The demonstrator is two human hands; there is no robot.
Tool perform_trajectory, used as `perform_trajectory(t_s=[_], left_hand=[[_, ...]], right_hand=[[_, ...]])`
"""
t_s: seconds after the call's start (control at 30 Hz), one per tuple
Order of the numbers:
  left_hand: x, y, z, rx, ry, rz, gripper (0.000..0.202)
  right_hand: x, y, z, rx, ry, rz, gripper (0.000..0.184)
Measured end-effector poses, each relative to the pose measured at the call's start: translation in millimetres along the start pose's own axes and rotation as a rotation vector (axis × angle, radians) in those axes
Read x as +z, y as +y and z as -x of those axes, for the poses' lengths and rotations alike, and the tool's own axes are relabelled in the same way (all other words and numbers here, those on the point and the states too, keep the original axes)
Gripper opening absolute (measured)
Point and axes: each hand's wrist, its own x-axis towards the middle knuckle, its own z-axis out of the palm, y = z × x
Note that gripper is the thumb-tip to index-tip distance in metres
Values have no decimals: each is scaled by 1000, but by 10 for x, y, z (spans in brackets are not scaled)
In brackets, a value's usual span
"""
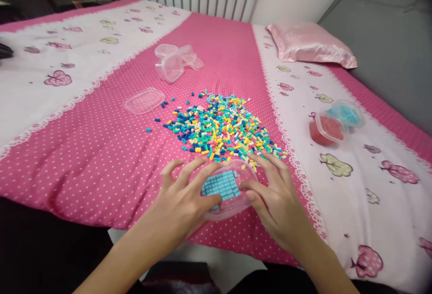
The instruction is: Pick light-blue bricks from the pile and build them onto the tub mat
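Clear plastic oval container (232,209), light-blue rectangular bricks (221,183) rowed inside: placed near front edge of pink dotted bedspread (101,159), with room leftward. Flanked by left hand (185,201), fingers spread, and, set apart, right hand (281,201), grip indeterminable.

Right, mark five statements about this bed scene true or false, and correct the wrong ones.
1. The left hand and right hand are both at a clear plastic container. True.
2. The bricks lined up in that container are yellow. False: the lined-up bricks are light blue.
3. The loose pile of bricks mixes several colours. True.
4. The pillow lies at the picture's left edge. False: the pink pillow is at the upper right.
5. A container with red contents sits right of the pile, next to one with blue contents. True.
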Motion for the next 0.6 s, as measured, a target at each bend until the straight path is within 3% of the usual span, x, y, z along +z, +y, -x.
perform_trajectory(t_s=[0.2, 0.6], left_hand=[[8, -4, -7, 14, 50, -16, 15], [24, 2, 13, -4, 24, -55, 11]], right_hand=[[-8, -15, -5, 1, -1, 4, 35], [-23, -1, -7, 1, -36, -60, 37]])
